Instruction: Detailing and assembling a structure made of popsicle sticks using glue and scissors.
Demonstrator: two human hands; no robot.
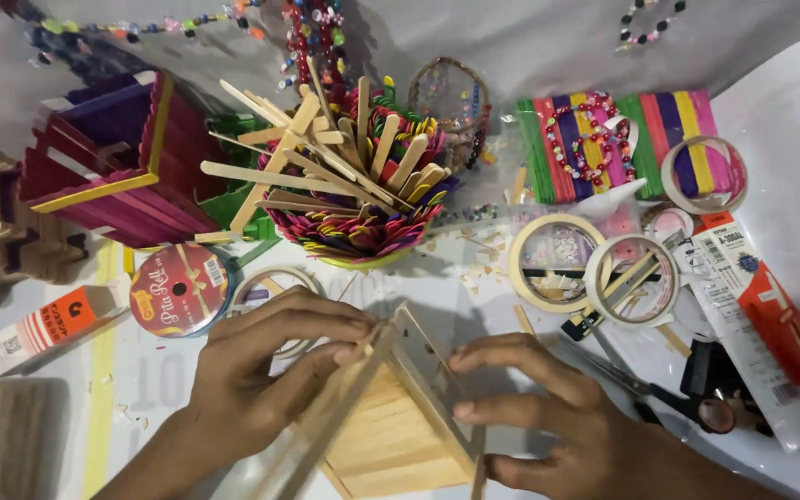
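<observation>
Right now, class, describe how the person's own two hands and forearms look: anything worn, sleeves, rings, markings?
Both the left hand and the right hand are bare: no gloves, rings or bracelets visible. The forearms show no sleeves within the frame. Fingernails look short and unpainted. No markings show.

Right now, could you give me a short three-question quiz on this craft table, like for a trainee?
1. True or false: both hands, left hand and right hand, touch the plain wooden stick house.
2. What fills the colourful stick basket?
3. The scissors lie: A) left of the hands, B) right of the hands, C) inside the purple stick box.

Key: 1 true; 2 plain craft sticks; 3 B.
</observation>
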